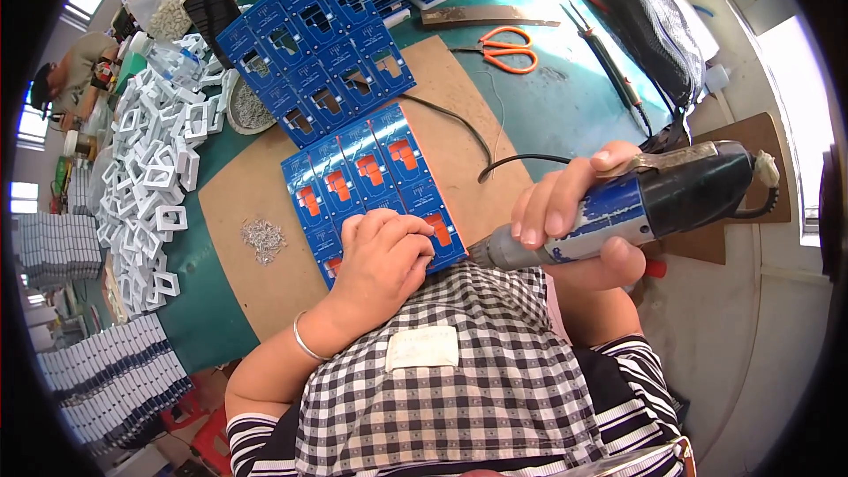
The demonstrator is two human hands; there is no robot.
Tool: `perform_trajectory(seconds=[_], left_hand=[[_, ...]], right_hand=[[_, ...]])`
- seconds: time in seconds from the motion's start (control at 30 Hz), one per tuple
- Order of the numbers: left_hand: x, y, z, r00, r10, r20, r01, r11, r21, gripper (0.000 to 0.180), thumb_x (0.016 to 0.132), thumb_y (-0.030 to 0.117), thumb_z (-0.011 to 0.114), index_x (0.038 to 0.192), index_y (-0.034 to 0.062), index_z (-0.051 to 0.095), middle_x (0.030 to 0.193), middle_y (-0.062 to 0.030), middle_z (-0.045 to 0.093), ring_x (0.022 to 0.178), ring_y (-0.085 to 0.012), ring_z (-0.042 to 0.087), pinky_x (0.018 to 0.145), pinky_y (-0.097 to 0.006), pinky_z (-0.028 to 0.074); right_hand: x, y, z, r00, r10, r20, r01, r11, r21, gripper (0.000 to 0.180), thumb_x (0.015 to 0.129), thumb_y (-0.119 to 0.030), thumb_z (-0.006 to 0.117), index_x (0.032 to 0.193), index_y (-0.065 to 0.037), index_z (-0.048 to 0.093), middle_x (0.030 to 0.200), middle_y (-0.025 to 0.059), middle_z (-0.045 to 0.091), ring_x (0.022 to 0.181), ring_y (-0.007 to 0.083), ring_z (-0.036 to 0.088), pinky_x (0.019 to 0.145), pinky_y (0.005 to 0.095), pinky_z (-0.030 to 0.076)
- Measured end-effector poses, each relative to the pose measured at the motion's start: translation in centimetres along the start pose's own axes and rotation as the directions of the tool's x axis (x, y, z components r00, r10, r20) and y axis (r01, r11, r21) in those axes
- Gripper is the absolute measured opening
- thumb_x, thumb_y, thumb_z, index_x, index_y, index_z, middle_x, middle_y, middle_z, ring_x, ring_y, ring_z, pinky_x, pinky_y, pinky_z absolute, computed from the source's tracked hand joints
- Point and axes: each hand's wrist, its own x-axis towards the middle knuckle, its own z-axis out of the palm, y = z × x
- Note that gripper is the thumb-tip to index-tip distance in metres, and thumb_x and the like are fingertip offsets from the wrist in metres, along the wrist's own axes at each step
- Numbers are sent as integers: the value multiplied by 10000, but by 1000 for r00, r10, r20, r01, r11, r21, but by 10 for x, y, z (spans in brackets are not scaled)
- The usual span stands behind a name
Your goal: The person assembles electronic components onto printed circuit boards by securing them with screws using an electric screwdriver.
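A blue circuit board panel (389, 190) with orange showing through its cutouts lies tilted on a brown board (238, 194), close to my apron. My left hand (384, 256) rests on its near part, fingers bent and pressed together against it; the fingertips are partly hidden. In my right hand (565, 203) is a corded power tool (689, 190) with a blue and grey body and black rear. Its tapered grey nose points left at the panel's near right corner. Whether the tip touches the panel I cannot tell. Small metal pins (263, 240) lie heaped left of the panel.
Blue panels (309, 53) are stacked behind. White plastic frames (163, 159) are piled at left, beside a bowl (247, 106) of small parts. Orange-handled scissors (508, 49), a soldering iron (609, 66) and a black pouch (649, 31) lie at the far right. A cord crosses the brown board.
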Motion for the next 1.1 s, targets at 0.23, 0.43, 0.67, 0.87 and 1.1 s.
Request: perform_trajectory(seconds=[0.23, 0.43, 0.67, 0.87, 1.1], left_hand=[[1, 5, 0, 999, 49, 5, -49, 988, 148, 208, 674, 65, 718, 835, 149, 618, 1039, 42, 610, 998, -190, 523, 848, -392, 331], [-4, 7, 1, 991, 129, -31, -116, 956, 268, 136, 738, 143, 676, 864, 153, 625, 1015, 49, 597, 1013, -148, 525, 854, -389, 326], [-5, 2, 2, 996, 50, -72, -44, 995, 85, 156, 727, 117, 709, 860, 156, 638, 1030, 47, 603, 1003, -163, 527, 845, -396, 324], [-11, -4, 5, 994, 47, -95, -41, 997, 63, 164, 726, 126, 714, 871, 155, 641, 1043, 43, 602, 1021, -168, 521, 849, -399, 325], [-17, -10, 2, 991, 58, -119, -58, 998, -4, 199, 741, 173, 711, 933, 156, 662, 1059, 37, 615, 1036, -188, 525, 888, -416, 314]], right_hand=[[1, -2, 6, 998, 29, 57, -29, 1000, -8, 580, 823, -211, 691, 1239, -49, 320, 801, 147, 573, 711, 274, 625, 680, 379, 542], [0, 0, 9, 973, 7, 229, 22, 992, -122, 602, 778, -106, 693, 1243, -36, 317, 824, 154, 585, 742, 272, 632, 692, 377, 547], [1, 5, 17, 947, 143, 288, -65, 962, -265, 537, 844, -209, 695, 1213, -86, 324, 825, 127, 585, 753, 285, 629, 706, 429, 521], [5, 19, 14, 911, 189, 368, -94, 961, -261, 570, 844, -187, 706, 1254, -82, 324, 829, 137, 590, 757, 284, 629, 708, 429, 522], [3, 25, 37, 872, 93, 481, 45, 962, -269, 606, 676, -40, 777, 1180, -6, 443, 822, 174, 614, 694, 270, 627, 621, 363, 510]])
